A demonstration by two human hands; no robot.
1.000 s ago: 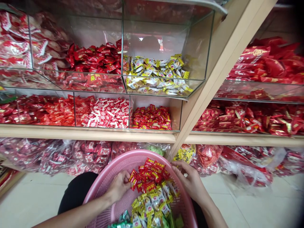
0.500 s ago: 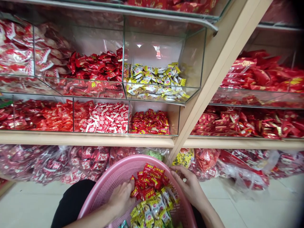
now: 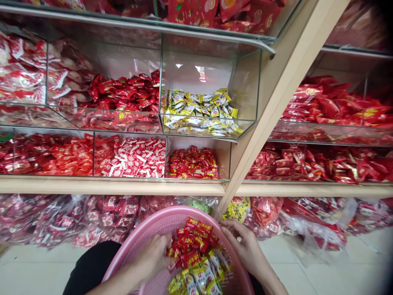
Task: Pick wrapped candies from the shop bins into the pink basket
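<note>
Round pink perforated plastic basket [image 3: 175, 210] before me. Inside, nearest: yellow-and-white wrapped packets [image 3: 201, 277]; just beyond, small glossy red packets [image 3: 193, 241]. My left hand [image 3: 155, 256] curls at the reds; can't tell whether gripping. My right hand [image 3: 245, 246], loosely bent, at right rim. Beyond: pale wooden shelf rail [image 3: 107, 187].

A wide shelf [image 3: 129, 187] of pale wood fills the view from left edge to right edge. A wooden post [image 3: 284, 102], slanting in this view, divides it right of centre. Clear bins [image 3: 161, 78] with dark-edged panes stand in rows along it, stocked with mostly red packets, and a pale metal rail [image 3: 153, 28] runs above the upper full row. Bright reflections show on the light back panel [image 3: 221, 71] left of the post. Beneath the shelf's bottom edge lies a floor [image 3: 331, 270] of large, pale, evenly lit tiles.
</note>
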